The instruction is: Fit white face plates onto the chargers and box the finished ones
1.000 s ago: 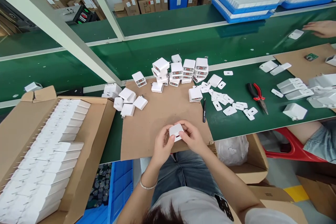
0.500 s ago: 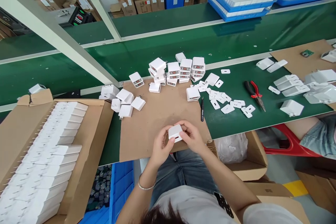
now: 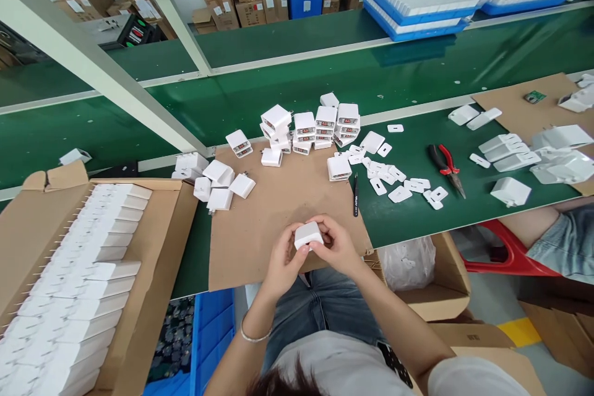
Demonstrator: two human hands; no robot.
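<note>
Between my two hands, over the front of the brown cardboard sheet (image 3: pixel 278 204), is a white charger housing (image 3: pixel 308 234). My left hand (image 3: pixel 284 255) grips its left side, with the thumb at the front edge. On the other side my right hand (image 3: pixel 338 246) holds it, fingers behind and thumb pressed on the front face. Black tweezers (image 3: pixel 356 195) lie to the right of the hands. Beyond them are scattered white end plates (image 3: pixel 383 170). Stacked chargers (image 3: pixel 305 127) with open ends stand at the back of the sheet.
At left, a cardboard box (image 3: pixel 179 229) holds rows of white chargers, with loose chargers (image 3: pixel 219 199) beside it. Red-handled pliers (image 3: pixel 448 167) lie on the green bench (image 3: pixel 408 223). Further right are more white housings (image 3: pixel 511 192) and another person's leg (image 3: pixel 533 226). A slanted post (image 3: pixel 106 62) rises at back left.
My right thumb has shifted down and left along the charger's front, and the dark slot seen there earlier is now covered. The view has moved slightly.
</note>
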